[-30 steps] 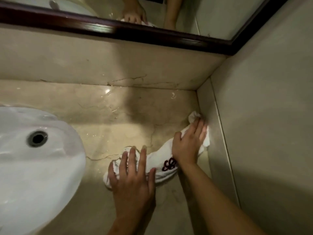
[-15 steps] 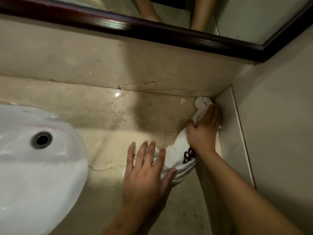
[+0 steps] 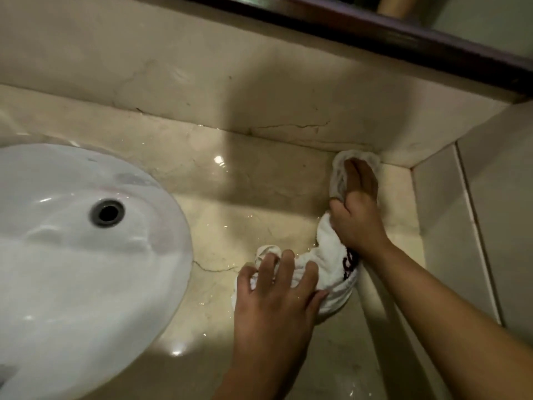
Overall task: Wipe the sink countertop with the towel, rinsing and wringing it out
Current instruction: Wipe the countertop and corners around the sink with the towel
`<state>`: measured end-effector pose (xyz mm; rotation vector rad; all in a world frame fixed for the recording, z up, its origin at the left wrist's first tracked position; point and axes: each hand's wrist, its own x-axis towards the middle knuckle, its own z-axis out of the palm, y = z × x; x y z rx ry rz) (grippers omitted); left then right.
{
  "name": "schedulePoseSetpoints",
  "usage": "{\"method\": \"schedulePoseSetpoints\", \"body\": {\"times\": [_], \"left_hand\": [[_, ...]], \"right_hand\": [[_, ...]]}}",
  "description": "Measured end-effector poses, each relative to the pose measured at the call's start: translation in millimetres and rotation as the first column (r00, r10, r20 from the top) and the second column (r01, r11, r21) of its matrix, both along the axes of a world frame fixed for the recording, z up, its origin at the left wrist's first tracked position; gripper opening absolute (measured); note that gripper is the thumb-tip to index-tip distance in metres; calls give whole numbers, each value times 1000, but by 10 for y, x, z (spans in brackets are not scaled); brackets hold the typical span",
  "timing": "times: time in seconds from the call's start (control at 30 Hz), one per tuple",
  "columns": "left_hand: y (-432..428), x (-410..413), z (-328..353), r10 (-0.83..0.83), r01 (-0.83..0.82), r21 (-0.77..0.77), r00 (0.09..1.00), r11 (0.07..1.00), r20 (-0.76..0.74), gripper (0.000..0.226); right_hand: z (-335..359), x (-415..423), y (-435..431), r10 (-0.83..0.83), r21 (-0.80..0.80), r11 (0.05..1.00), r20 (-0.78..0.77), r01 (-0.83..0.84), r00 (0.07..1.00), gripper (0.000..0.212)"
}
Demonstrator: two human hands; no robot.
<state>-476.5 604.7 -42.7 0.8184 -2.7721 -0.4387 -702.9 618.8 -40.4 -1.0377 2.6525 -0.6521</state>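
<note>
While towel under spread fingers reaches back corner, bench still wet; rinse, wring pending.

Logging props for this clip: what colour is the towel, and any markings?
White towel with dark red lettering near the right wrist; seen in the head view.

Towel lettering half hidden under right hand (dark red, unreadable); sink cut off left.
</note>
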Motion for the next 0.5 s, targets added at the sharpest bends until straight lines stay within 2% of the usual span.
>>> {"method": "schedulePoseSetpoints", "body": {"times": [0.2,0.5], "left_hand": [[-147,365,40,94,-97,61,995,993,46,39],[-293,936,47,335,-337,95,941,937,36,39]], "right_hand": [[74,467,-644,251,-13,968,71,-251,965,81],[11,1255,-1372,485,-86,871,11,-483,874,61]]}}
